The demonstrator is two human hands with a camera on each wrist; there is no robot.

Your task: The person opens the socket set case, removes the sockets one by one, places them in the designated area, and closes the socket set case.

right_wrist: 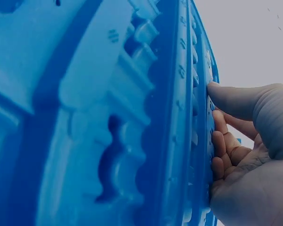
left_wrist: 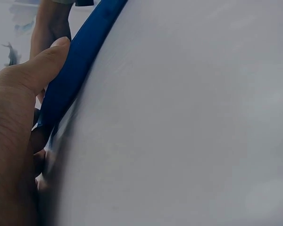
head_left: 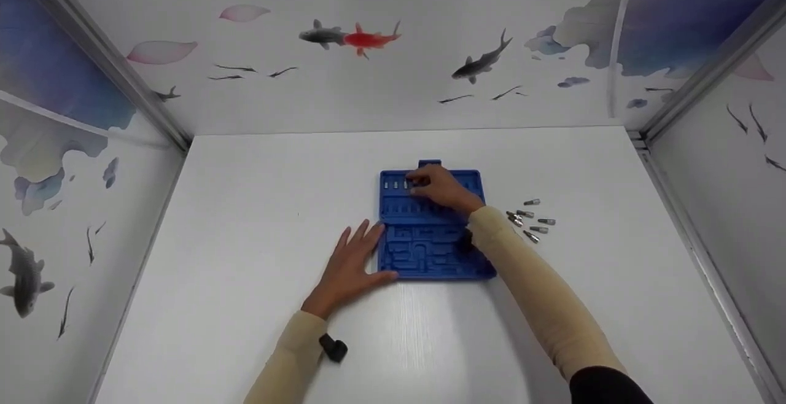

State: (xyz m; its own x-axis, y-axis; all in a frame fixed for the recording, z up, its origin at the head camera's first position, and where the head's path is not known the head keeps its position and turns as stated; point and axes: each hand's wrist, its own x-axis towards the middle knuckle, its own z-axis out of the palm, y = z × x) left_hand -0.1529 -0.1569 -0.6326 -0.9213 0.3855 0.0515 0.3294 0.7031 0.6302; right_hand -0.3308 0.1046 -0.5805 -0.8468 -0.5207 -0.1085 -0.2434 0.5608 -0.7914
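Note:
A blue plastic tool case [head_left: 424, 250] lies unfolded on the white table, its moulded recesses facing up. At its upper half, my right hand [head_left: 445, 189] bends thumb and fingers together over the top row of slots. They appear to pinch a small metal socket bit, mostly hidden by the fingers. Left of those fingertips, a few silver socket bits [head_left: 395, 185] sit in the slots. My left hand [head_left: 353, 269] steadies the case's left side with spread fingers, the thumb [left_wrist: 54, 61] against its near edge. In the right wrist view, my right hand [right_wrist: 250, 150] is at the case's far part.
Several loose silver socket bits [head_left: 539, 229] are scattered on the white table [head_left: 245, 207] just right of the case. A latch tab [head_left: 429, 163] sticks out from the case's far edge. Panels printed with fish [head_left: 479, 63] enclose the table at the back and sides.

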